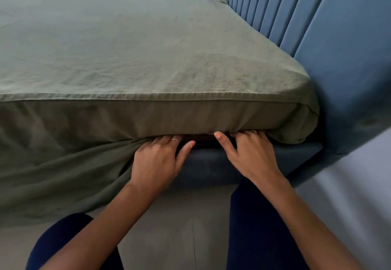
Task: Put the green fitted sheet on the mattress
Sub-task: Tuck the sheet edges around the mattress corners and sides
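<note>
The green fitted sheet [118, 53] covers the top of the mattress and wraps its near right corner [296, 100]. To the left, the sheet's side hangs loose and bunched over the bed base. My left hand [157, 159] grips a gathered fold of the sheet at the mattress's lower edge. My right hand [251, 151] has its fingers pushed under the mattress's lower edge, pressing the sheet's hem there; the fingertips are hidden. A dark gap between mattress and base shows between the two hands.
A dark blue upholstered bed base [222, 164] runs under the mattress. A blue padded, ribbed headboard [317, 26] rises along the right. Grey floor [169, 227] lies below, with my legs in dark blue trousers [254, 227] close to the base.
</note>
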The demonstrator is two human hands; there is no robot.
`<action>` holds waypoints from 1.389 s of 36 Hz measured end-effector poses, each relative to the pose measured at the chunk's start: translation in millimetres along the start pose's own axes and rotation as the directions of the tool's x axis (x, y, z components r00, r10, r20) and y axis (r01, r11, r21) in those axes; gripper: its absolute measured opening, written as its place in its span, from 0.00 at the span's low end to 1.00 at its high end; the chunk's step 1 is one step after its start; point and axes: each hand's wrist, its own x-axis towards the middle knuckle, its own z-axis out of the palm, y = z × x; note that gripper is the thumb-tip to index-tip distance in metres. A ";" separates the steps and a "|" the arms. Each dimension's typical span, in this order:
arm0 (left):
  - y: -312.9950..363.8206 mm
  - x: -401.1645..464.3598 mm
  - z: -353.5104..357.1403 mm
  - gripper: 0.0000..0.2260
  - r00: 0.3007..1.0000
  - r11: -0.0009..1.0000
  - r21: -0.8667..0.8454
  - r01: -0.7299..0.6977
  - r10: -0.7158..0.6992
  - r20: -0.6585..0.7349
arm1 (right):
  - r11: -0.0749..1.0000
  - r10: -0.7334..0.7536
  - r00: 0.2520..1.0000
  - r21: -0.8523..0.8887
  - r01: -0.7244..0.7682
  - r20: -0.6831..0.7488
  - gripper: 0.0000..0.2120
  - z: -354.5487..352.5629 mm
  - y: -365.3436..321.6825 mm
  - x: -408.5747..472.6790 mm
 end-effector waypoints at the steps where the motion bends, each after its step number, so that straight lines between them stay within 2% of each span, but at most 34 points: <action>1: 5.5 6.3 -2.6 0.22 0.998 0.998 0.007 0.066 -0.066 0.013 | 0.999 -0.028 0.999 -0.015 0.028 0.040 0.39 -0.7 4.6 0.8; 3: 13.7 11.7 -4.2 0.22 0.987 0.988 0.014 0.154 -0.155 0.039 | 0.991 -0.124 0.987 -0.040 0.128 0.103 0.37 1.4 15.5 -2.7; 5: 13.8 11.5 -2.2 0.18 0.986 0.989 -0.011 0.145 -0.144 0.088 | 0.982 -0.184 0.975 -0.019 0.188 0.121 0.36 2.3 25.5 -11.6; 7: -0.6 7.1 0.5 0.08 0.995 0.998 -0.057 0.004 0.002 0.098 | 0.981 -0.194 0.979 0.029 0.192 0.068 0.32 0.2 29.5 -23.6; 8: -12.3 4.2 3.3 0.06 0.991 0.991 -0.098 -0.096 0.104 0.082 | 0.981 -0.190 0.982 0.053 0.189 0.013 0.28 -1.0 30.0 -30.5; 10: -39.1 0.6 6.1 0.19 0.956 0.946 -0.192 -0.262 0.281 0.082 | 0.979 -0.167 0.978 0.099 0.179 -0.122 0.20 -0.8 33.8 -45.8; 11: -48.9 0.7 4.1 0.23 0.938 0.924 -0.225 -0.308 0.334 0.088 | 0.979 -0.146 0.973 0.115 0.168 -0.180 0.17 -0.8 37.5 -53.4; 13: -54.2 1.0 -2.6 0.25 0.911 0.898 -0.244 -0.366 0.399 0.101 | 0.983 -0.087 0.964 0.137 0.124 -0.250 0.15 -1.6 49.1 -66.7; 15: -41.6 1.5 -11.5 0.27 0.913 0.912 -0.185 -0.367 0.391 0.115 | 0.988 -0.043 0.959 0.129 0.082 -0.278 0.15 -3.3 63.0 -76.4; 18: -3.3 -8.3 -29.1 0.21 0.915 0.910 -0.110 -0.399 0.403 0.020 | 0.995 -0.036 0.965 0.077 0.058 -0.261 0.17 -5.9 82.2 -81.5; 22: 41.1 -23.1 -36.5 0.09 0.826 0.805 -0.184 -0.564 0.547 -0.135 | 0.995 -0.073 0.979 0.048 0.083 -0.190 0.21 -8.8 90.2 -76.2; 29: 67.7 -9.0 2.1 0.13 0.861 0.836 -0.230 -0.497 0.508 -0.014 | 1.000 -0.011 0.999 0.026 0.012 -0.052 0.28 -2.7 96.9 -57.9; 34: 62.6 -8.2 3.5 0.11 0.854 0.833 -0.223 -0.507 0.521 0.004 | 0.996 0.045 0.997 0.073 -0.040 -0.066 0.29 2.2 95.6 -41.4; 38: 54.2 -2.8 6.2 0.11 0.858 0.841 -0.193 -0.505 0.514 -0.001 | 0.993 0.080 0.991 -0.073 -0.088 -0.112 0.32 4.9 97.0 -31.4; 41: 52.3 5.2 6.7 0.10 0.872 0.858 -0.177 -0.483 0.489 -0.011 | 0.987 0.118 0.986 -0.092 -0.130 -0.120 0.35 4.0 95.5 -17.3; 46: 55.5 10.8 5.1 0.11 0.885 0.867 -0.199 -0.456 0.465 -0.004 | 0.986 0.132 0.990 -0.100 -0.137 -0.049 0.35 5.2 96.8 -14.3; 48: 56.4 9.5 3.2 0.11 0.880 0.863 -0.203 -0.463 0.474 0.006 | 0.992 0.122 0.992 -0.032 -0.122 -0.009 0.33 4.5 102.6 -13.7; 50: 55.8 7.0 0.6 0.12 0.880 0.862 -0.208 -0.462 0.475 0.017 | 0.970 0.151 0.989 0.194 -0.148 0.002 0.28 -1.8 107.5 -10.3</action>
